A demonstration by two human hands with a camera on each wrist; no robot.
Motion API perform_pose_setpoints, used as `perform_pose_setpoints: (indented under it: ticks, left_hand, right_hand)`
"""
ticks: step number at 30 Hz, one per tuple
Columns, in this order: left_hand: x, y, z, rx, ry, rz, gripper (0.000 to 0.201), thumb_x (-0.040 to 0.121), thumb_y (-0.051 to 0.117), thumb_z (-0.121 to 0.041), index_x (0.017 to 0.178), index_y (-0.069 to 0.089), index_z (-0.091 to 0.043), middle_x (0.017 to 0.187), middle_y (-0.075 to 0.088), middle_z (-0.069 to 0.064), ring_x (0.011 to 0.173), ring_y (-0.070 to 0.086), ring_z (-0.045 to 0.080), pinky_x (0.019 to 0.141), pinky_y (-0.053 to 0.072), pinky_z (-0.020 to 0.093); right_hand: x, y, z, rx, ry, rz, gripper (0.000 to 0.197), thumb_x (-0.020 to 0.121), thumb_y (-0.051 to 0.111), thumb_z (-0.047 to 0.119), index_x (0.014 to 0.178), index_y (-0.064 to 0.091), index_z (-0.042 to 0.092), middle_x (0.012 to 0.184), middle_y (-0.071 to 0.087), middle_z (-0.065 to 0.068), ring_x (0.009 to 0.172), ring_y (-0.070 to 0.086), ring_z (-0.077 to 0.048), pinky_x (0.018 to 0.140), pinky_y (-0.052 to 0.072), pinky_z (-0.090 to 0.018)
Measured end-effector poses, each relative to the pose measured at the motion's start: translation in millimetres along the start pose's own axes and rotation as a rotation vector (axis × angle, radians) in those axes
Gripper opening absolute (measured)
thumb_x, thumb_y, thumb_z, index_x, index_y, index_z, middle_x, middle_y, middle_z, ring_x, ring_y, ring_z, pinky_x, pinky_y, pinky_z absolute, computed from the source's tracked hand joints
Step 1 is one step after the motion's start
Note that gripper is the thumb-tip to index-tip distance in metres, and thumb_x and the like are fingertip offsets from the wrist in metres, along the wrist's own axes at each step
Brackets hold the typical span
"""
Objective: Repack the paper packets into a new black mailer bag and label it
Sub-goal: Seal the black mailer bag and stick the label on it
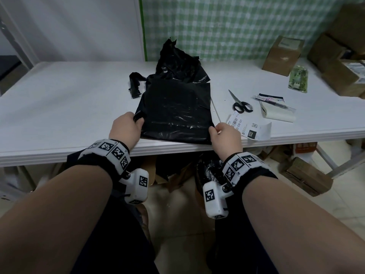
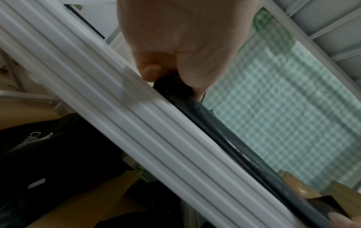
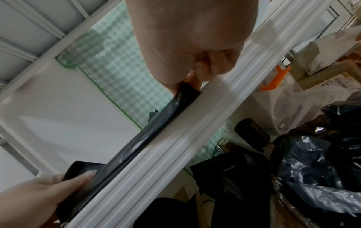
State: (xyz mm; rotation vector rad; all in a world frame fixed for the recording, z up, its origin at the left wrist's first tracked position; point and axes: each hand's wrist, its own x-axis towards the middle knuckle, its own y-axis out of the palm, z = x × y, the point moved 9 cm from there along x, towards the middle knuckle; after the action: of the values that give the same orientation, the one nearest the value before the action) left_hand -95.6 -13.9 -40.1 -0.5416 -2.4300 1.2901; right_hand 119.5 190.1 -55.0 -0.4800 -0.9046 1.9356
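A flat black mailer bag (image 1: 175, 111) lies at the near edge of the white table (image 1: 59, 99), bulging over something square inside it. My left hand (image 1: 128, 125) pinches its near left corner, thumb on top, and the same grip shows in the left wrist view on the black bag (image 2: 173, 86). My right hand (image 1: 223, 133) pinches the near right corner, seen as the black bag (image 3: 181, 100) at the table edge in the right wrist view. A torn, crumpled black bag (image 1: 177, 62) lies just behind. A printed shipping label (image 1: 250, 127) lies to the right.
Scissors (image 1: 240, 103), a pen in a sleeve (image 1: 272, 101), a notepad (image 1: 278, 113) and a green packet (image 1: 298, 80) lie on the right of the table. Cardboard boxes (image 1: 282, 54) stand at the back right. Black bags (image 3: 312, 162) and boxes sit under the table.
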Motion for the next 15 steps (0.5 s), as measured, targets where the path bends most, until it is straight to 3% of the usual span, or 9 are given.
perform_pose_setpoints:
  ticks: [3,6,10,13,15]
  left_hand:
    - [-5.2,1.9,1.9,0.031,-0.010,-0.023,0.025,0.094,0.047,-0.030,0.088,0.052,-0.006,0.088,0.059,0.017,0.085,0.053,0.034,0.067,0.036,0.034]
    - [-9.9,-0.6,6.4,0.004,0.000,-0.070,0.027,0.091,0.054,-0.028,0.111,0.058,-0.010,0.101,0.066,0.016,0.099,0.058,0.036,0.076,0.044,0.037]
    - [-8.3,-0.9,6.4,0.048,-0.007,-0.048,0.043,0.091,0.055,-0.027,0.131,0.044,-0.013,0.106,0.064,0.018,0.101,0.057,0.037,0.074,0.043,0.038]
    - [-9.5,-0.4,6.0,0.118,-0.035,-0.029,0.046,0.093,0.051,-0.023,0.135,0.034,-0.011,0.108,0.060,0.019,0.099,0.056,0.038,0.070,0.040,0.039]
    - [-10.2,-6.0,6.4,0.157,-0.031,-0.076,0.044,0.091,0.051,-0.017,0.133,0.038,-0.011,0.117,0.053,0.019,0.107,0.049,0.038,0.075,0.042,0.043]
  right_hand:
    - [-2.5,2.5,-2.6,-0.008,0.025,-0.024,0.026,0.092,0.047,0.029,0.086,0.061,0.009,0.078,0.056,-0.005,0.079,0.049,-0.024,0.068,0.037,-0.028]
    - [-5.8,3.9,-4.0,-0.036,0.041,-0.037,0.025,0.093,0.046,0.030,0.090,0.061,0.010,0.082,0.055,-0.005,0.083,0.050,-0.025,0.067,0.036,-0.029]
    - [-8.7,0.7,-1.3,-0.130,0.055,-0.065,0.022,0.091,0.047,0.030,0.090,0.061,0.013,0.085,0.059,-0.006,0.086,0.057,-0.028,0.065,0.037,-0.029]
    - [-11.8,-6.5,4.6,-0.185,0.067,-0.115,0.017,0.091,0.048,0.025,0.097,0.059,0.013,0.097,0.064,-0.009,0.085,0.058,-0.029,0.065,0.036,-0.030]
    - [-14.4,-14.0,11.3,-0.184,0.041,-0.167,0.018,0.090,0.048,0.018,0.105,0.056,0.013,0.107,0.059,-0.009,0.090,0.060,-0.031,0.065,0.036,-0.031]
